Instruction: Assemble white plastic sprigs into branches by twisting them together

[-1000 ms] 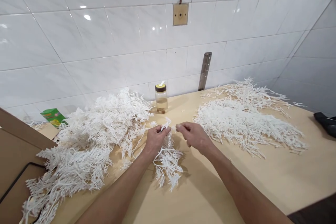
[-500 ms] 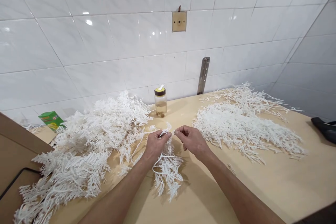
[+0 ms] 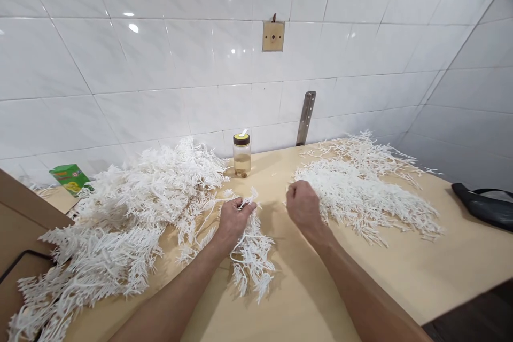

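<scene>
My left hand [image 3: 235, 220] is closed, thumb against fingers, on a white plastic sprig [image 3: 255, 251] with fine branching tips. The sprig's top pokes out above the thumb, and the rest hangs down to the tabletop. To the right, apart from it, my right hand [image 3: 303, 208] is curled closed beside the near left edge of a flat pile of short white pieces [image 3: 360, 192]. Whatever lies within those fingers is hidden. A large tangled heap of white sprigs [image 3: 160, 197] spreads to the left of my left hand.
Behind the hands stands a clear jar [image 3: 242, 163] with a dark-rimmed lid and liquid inside. A perforated metal strip [image 3: 306, 117] leans on the tiled wall. At left are a green box [image 3: 70, 177] and brown cardboard [image 3: 24, 219]; a black pouch [image 3: 481, 206] lies far right.
My right hand has moved right, away from my left hand, and its fingers have curled in. My left hand keeps its hold on the sprig. The whole view has shifted slightly.
</scene>
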Action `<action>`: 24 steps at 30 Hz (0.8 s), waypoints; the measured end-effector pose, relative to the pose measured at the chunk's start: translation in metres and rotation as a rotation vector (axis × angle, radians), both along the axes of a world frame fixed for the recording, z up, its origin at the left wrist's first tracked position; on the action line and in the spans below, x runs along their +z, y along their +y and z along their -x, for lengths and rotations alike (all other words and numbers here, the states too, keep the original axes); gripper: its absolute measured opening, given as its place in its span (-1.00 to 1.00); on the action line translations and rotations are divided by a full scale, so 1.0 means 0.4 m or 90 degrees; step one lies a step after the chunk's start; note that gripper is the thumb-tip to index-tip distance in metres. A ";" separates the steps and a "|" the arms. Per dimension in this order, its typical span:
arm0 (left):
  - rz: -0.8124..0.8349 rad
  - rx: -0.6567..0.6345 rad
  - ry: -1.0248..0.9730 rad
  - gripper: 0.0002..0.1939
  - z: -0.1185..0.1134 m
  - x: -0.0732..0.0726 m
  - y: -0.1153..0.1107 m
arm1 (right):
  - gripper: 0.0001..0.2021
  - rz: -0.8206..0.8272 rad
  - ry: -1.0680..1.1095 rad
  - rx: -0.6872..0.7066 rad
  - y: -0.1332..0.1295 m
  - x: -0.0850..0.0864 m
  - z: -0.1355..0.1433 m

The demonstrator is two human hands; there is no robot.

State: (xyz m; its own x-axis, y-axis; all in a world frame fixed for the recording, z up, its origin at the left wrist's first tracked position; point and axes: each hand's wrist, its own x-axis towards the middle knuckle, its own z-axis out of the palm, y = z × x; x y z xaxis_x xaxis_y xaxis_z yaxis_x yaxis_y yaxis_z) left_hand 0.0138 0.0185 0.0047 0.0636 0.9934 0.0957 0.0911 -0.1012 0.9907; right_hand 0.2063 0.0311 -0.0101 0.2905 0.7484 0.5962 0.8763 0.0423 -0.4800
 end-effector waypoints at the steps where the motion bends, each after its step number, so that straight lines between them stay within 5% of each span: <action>1: 0.006 0.006 -0.012 -0.66 0.000 -0.001 0.002 | -0.82 -0.020 0.017 -0.037 0.003 0.007 -0.029; 5: 0.009 0.001 -0.040 -0.62 -0.003 -0.007 0.009 | -0.79 -0.052 0.088 -0.074 -0.014 0.039 -0.074; 12: -0.082 0.007 -0.019 -0.67 -0.007 -0.012 0.011 | -0.62 0.298 0.340 0.324 -0.069 0.078 0.073; 17: -0.118 0.013 0.020 -0.70 -0.014 -0.015 0.010 | -0.77 0.302 0.405 0.291 -0.053 0.054 0.089; 24: -0.095 0.017 0.037 -0.70 -0.016 -0.005 -0.001 | -0.83 0.291 0.523 0.363 -0.041 0.026 0.078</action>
State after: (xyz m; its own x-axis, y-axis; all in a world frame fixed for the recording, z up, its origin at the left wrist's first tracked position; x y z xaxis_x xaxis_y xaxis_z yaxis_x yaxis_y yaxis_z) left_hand 0.0202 0.0181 0.0026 0.0471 0.9698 0.2394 0.1524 -0.2438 0.9578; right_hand 0.1753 0.0146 0.0001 0.0139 0.9998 0.0121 0.1913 0.0092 -0.9815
